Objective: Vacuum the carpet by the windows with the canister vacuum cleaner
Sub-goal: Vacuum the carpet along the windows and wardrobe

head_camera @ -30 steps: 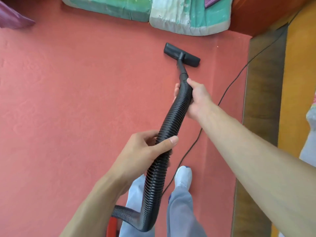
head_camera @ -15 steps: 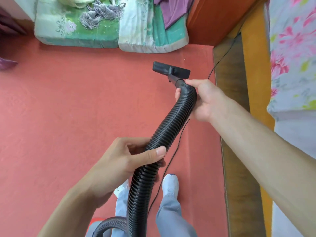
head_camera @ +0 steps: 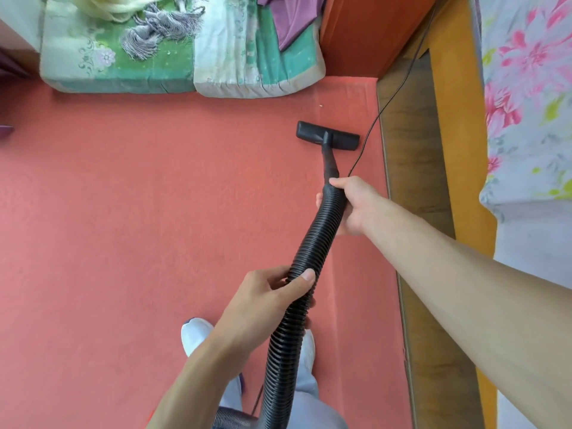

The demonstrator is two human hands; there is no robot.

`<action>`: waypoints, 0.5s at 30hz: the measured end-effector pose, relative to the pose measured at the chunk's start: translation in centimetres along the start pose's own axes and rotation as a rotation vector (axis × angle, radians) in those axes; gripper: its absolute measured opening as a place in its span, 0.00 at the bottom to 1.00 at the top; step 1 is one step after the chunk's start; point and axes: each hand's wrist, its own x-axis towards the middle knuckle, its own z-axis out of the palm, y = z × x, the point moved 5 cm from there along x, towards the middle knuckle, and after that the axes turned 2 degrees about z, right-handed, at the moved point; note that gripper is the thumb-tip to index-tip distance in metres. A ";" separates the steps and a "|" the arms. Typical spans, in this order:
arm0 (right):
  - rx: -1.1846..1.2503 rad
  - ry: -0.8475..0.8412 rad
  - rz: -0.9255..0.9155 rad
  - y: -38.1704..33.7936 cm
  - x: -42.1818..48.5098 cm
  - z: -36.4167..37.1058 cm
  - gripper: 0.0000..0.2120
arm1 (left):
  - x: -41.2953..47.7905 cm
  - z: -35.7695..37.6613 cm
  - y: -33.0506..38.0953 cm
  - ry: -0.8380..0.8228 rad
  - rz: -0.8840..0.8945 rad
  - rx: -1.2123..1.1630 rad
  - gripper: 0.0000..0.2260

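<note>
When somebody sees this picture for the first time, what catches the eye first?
The black ribbed hose runs up the middle, the left hand holding it low and the right hand near its nozzle end. The flat nozzle sits on the red carpet beside a thin cord. Green cushions lie along the top.

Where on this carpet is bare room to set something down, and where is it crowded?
Free: the wide carpet stretch left of the hose, before the cushions. Crowded: the right strip along the wooden floor, with nozzle, hose and cord.

Nozzle (head_camera: 327,139) on carpet (head_camera: 139,212), before cushions (head_camera: 182,51)
</note>
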 end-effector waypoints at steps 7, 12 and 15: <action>-0.065 0.063 -0.059 -4.5 0.7 0.6 0.07 | 2.4 0.8 2.8 0.063 0.057 -0.013 0.15; -0.241 0.162 -0.114 -7.3 1.6 3.1 0.05 | 4.4 0.0 3.8 0.076 0.050 -0.068 0.16; -0.273 0.200 -0.147 -9.3 2.6 4.5 0.06 | 6.1 -1.1 5.1 0.063 0.077 -0.043 0.17</action>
